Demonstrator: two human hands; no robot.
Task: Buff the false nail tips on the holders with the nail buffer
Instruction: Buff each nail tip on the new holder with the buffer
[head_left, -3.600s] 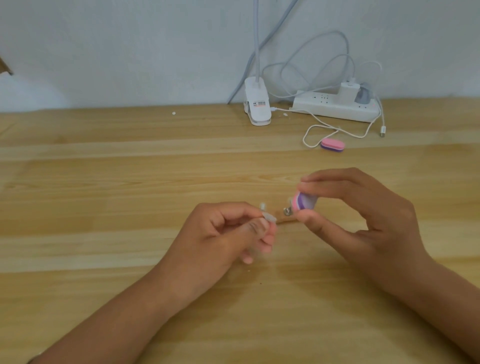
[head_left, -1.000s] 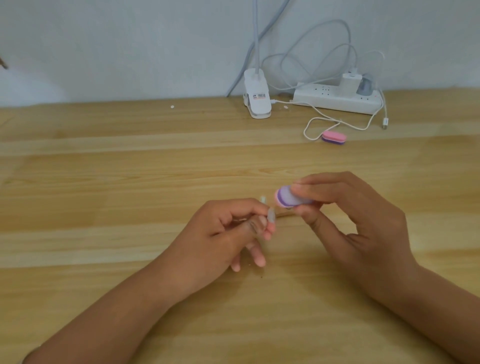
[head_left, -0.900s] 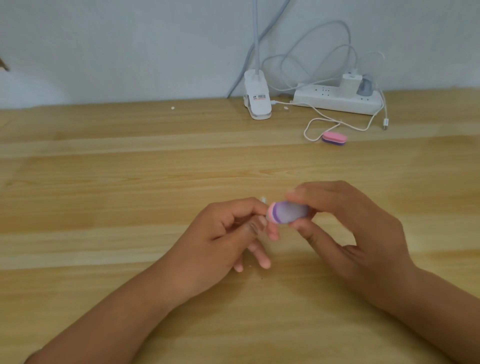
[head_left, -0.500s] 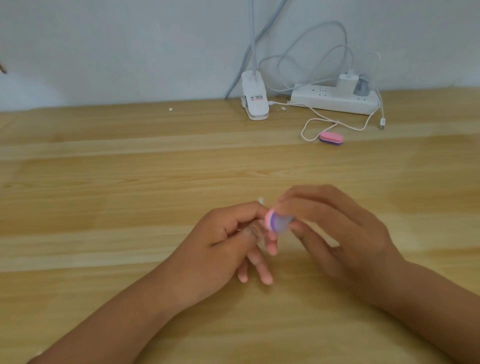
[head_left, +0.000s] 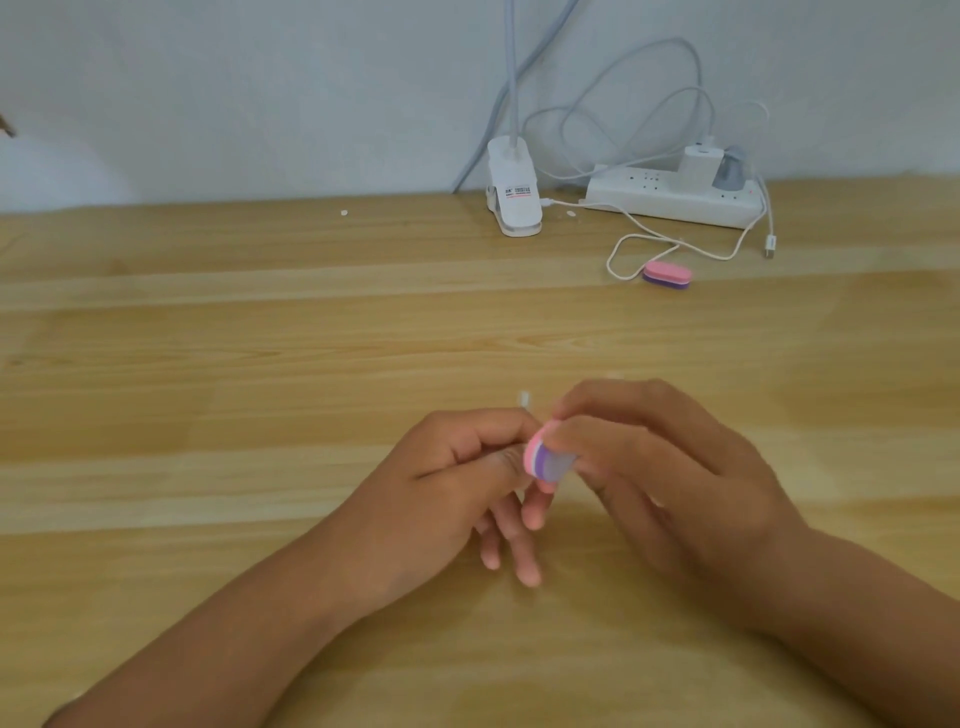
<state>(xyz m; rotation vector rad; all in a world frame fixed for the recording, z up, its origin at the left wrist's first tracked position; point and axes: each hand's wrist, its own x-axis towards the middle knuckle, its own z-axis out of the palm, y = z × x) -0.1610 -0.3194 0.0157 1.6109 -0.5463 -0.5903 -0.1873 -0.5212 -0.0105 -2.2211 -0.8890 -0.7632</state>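
Pale wall (head_left: 260, 78) at the back, light wooden bench (head_left: 208, 364) in front. Far across the bench, against the wall: white lamp clip (head_left: 514, 195), white power strip (head_left: 670, 200) with a charger (head_left: 701, 161) plugged in, loose white cable (head_left: 623, 249), and just beside the cable's loop a second buffer (head_left: 667, 274), pink over purple.

Near the middle, both hands close together. In the right hand (head_left: 670, 478), fingers and thumb curled round a pink-and-purple nail buffer (head_left: 543, 460), rounded end against the other thumb and forefinger. In the left hand (head_left: 447, 488), thumb and forefinger pinched on a slim nail holder (head_left: 523, 400), mostly hidden, only a whitish end showing above the forefinger; remaining fingers loosely stretched toward the bench. Hidden behind the buffer: the false nail tip.
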